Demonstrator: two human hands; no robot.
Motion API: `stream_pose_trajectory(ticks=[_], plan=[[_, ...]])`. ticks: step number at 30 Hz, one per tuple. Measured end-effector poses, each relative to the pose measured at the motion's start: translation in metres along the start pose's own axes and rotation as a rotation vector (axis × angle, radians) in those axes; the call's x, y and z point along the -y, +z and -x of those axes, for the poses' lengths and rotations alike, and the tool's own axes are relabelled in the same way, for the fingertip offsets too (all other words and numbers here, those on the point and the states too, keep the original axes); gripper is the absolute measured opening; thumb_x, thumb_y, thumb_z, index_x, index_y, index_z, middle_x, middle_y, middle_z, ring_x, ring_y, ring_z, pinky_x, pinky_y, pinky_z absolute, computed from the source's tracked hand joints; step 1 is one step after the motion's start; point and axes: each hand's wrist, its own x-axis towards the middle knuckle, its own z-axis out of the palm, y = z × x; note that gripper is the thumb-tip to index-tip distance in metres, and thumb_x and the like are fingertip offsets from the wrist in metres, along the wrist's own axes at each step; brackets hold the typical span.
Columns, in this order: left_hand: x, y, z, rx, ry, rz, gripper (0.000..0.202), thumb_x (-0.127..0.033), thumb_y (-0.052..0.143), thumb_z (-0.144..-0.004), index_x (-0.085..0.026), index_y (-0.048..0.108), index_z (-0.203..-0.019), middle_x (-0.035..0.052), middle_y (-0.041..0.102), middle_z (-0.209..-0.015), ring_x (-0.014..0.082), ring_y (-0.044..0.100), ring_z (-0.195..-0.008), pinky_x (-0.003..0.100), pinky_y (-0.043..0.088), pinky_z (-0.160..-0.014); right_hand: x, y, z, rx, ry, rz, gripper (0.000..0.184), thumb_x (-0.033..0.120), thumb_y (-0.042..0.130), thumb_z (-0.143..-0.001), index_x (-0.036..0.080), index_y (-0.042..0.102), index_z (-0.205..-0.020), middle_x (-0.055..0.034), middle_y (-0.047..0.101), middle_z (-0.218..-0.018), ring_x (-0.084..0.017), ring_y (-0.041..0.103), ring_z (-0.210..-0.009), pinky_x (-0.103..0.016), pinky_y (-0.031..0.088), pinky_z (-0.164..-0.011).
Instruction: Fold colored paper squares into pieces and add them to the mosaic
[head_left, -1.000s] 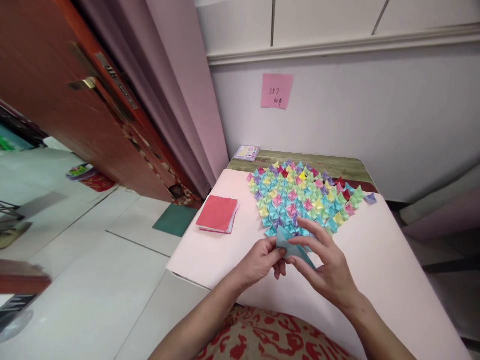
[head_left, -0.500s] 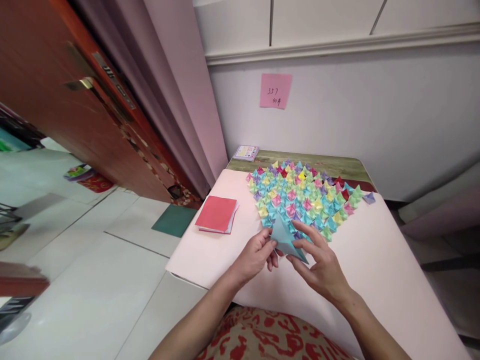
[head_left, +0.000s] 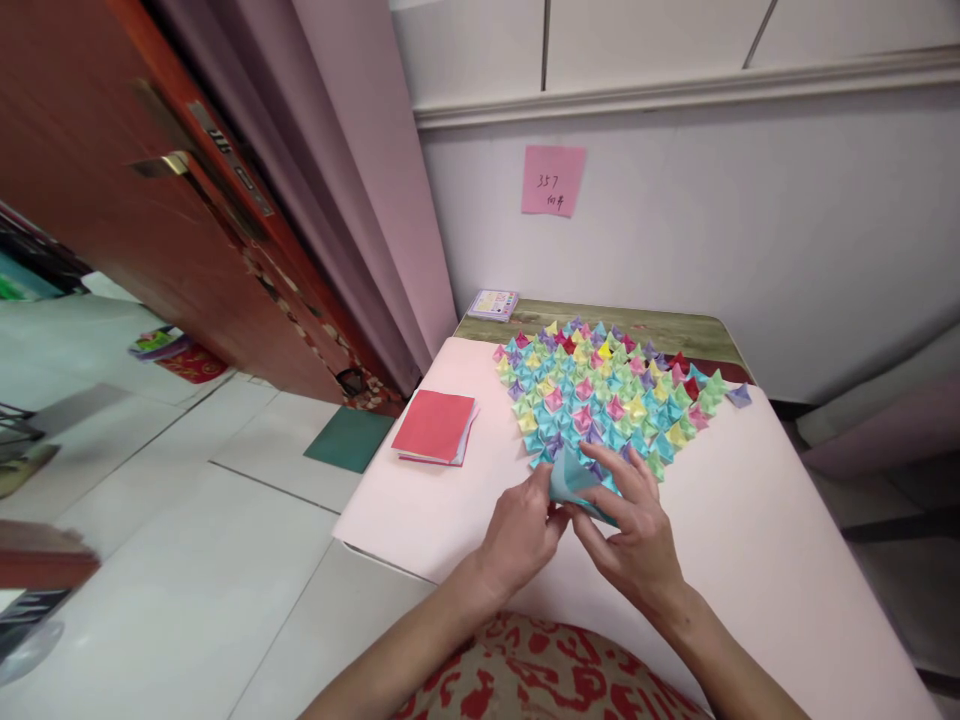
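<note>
A light-blue sheet of folding paper (head_left: 571, 477), bent into a curve, is held between both hands just above the table's near part. My left hand (head_left: 523, 525) pinches its left lower edge, thumb and fingers closed together. From the right, my right hand (head_left: 630, 510) grips the paper with thumb below and fingers bent over its far side, partly hiding it. Right behind the hands, many small folded paper pieces (head_left: 600, 390) in blue, green, yellow, pink and purple lie in close rows. A single purple folded piece (head_left: 739, 396) sits apart at their right.
A stack of red square paper (head_left: 435, 425) lies on the pink tabletop (head_left: 765, 560) at left. Small packets (head_left: 493, 304) rest at the far left corner. A pink note (head_left: 553, 180) is stuck to the wall behind. A brown door (head_left: 135, 200) stands at left.
The blue paper has gone from a pointed, flatter shape to a curved one. My left hand has turned over and its fingers have closed in; my right hand has shifted slightly left.
</note>
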Motion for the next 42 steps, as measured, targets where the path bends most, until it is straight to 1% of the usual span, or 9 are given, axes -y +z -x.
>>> stream_pose_trajectory(ticks=[10,13,16,19,22,27,31,37,42], plan=[[0.006,0.002,0.004,0.013,0.093,0.047,0.029,-0.007,0.047,-0.079,-0.020,0.055,-0.104,0.0071,0.068,-0.095,0.0237,0.065,-0.087,0.030,0.045,-0.071,0.005,-0.009,-0.006,0.019,-0.012,-0.025,0.011,0.017,0.067,-0.079,0.026,0.067,-0.086,-0.0082,0.054,-0.139,-0.035,0.049,-0.130,-0.065,0.021,-0.112],[0.006,0.002,0.003,0.045,0.003,0.363,0.016,-0.025,0.049,-0.089,-0.018,0.064,-0.090,0.0053,0.068,-0.079,0.0178,0.063,-0.066,0.027,0.046,-0.062,0.003,-0.016,-0.010,-0.012,0.158,-0.175,0.029,0.027,0.073,-0.080,0.028,0.065,-0.108,-0.0101,0.054,-0.139,-0.033,0.052,-0.128,-0.058,0.034,-0.109],[0.003,0.005,0.000,0.164,-0.178,0.768,0.046,-0.049,0.045,-0.092,-0.013,0.067,-0.074,0.0078,0.068,-0.066,0.0125,0.055,-0.045,0.024,0.042,-0.046,-0.002,-0.017,-0.014,0.064,0.486,-0.478,0.058,0.040,0.075,-0.078,0.028,0.054,-0.130,-0.0115,0.059,-0.132,-0.029,0.060,-0.116,-0.046,0.051,-0.095],[0.001,0.008,-0.003,0.286,-0.258,1.030,0.052,-0.059,0.052,-0.086,-0.009,0.069,-0.081,0.0127,0.072,-0.070,0.0130,0.057,-0.043,0.023,0.041,-0.040,-0.008,-0.010,-0.015,0.235,0.730,-0.804,0.035,0.048,0.070,-0.082,0.021,0.067,-0.105,-0.0069,0.071,-0.094,-0.022,0.068,-0.085,-0.034,0.056,-0.075],[0.003,0.011,-0.005,0.308,-0.295,1.079,0.052,-0.058,0.062,-0.081,-0.008,0.070,-0.093,0.0127,0.072,-0.072,0.0143,0.061,-0.049,0.022,0.044,-0.041,-0.013,-0.002,-0.015,0.249,0.820,-0.865,0.036,0.051,0.070,-0.080,0.017,0.065,-0.069,-0.0008,0.061,-0.061,-0.014,0.057,-0.059,-0.025,0.048,-0.057],[0.007,0.008,-0.010,0.013,-0.348,1.085,0.043,-0.043,0.082,-0.066,-0.011,0.073,-0.095,0.0098,0.072,-0.087,0.0182,0.065,-0.076,0.022,0.054,-0.050,-0.017,0.002,-0.011,0.189,0.742,-0.610,0.035,0.050,0.069,-0.081,0.017,0.066,-0.068,-0.0001,0.059,-0.059,-0.013,0.051,-0.054,-0.024,0.041,-0.050],[0.002,0.007,-0.014,-0.056,-0.416,1.270,0.042,-0.035,0.084,-0.065,-0.012,0.074,-0.099,0.0094,0.072,-0.095,0.0165,0.066,-0.075,0.024,0.057,-0.055,-0.015,0.000,-0.009,0.135,0.576,-0.374,0.028,0.043,0.065,-0.085,0.019,0.068,-0.071,0.0001,0.061,-0.060,-0.014,0.055,-0.053,-0.025,0.044,-0.049],[-0.006,0.013,-0.014,-0.166,-0.378,1.314,0.038,-0.030,0.086,-0.065,-0.013,0.074,-0.096,0.0089,0.075,-0.095,0.0196,0.069,-0.085,0.033,0.058,-0.079,-0.014,-0.004,-0.013,-0.050,0.363,-0.252,0.040,0.035,0.067,-0.085,0.025,0.062,-0.123,-0.0086,0.067,-0.114,-0.022,0.068,-0.089,-0.038,0.058,-0.077],[-0.011,0.014,-0.012,-0.150,-0.333,1.319,0.036,-0.031,0.084,-0.068,-0.012,0.074,-0.097,0.0091,0.075,-0.093,0.0196,0.069,-0.083,0.037,0.056,-0.085,-0.011,-0.010,-0.019,-0.109,0.221,-0.157,0.034,0.028,0.068,-0.085,0.028,0.065,-0.119,-0.0094,0.060,-0.127,-0.028,0.059,-0.117,-0.046,0.052,-0.096]])
